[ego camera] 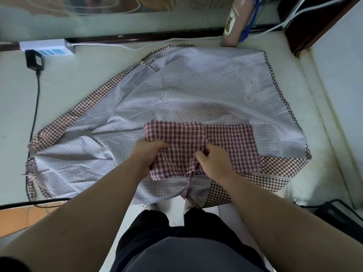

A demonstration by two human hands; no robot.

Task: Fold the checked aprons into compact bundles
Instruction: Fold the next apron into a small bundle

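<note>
A large checked apron [176, 91] lies spread inside out on the pale table [82, 75], its grey lining up and a red-brown checked border along the left and right edges. On its near part rests a smaller red plaid apron [231, 146], partly folded into a rectangle. My left hand [146, 152] grips the plaid cloth at its left side. My right hand [213, 160] pinches a bunched fold of the same cloth near its middle. A thin plaid strap hangs below my hands toward the table's front edge.
A white power strip [47, 47] with a black plug and cable lies at the back left. A tan bottle [235, 22] with a bear label stands at the back, white cables behind it. A dark wooden frame rises at the back right.
</note>
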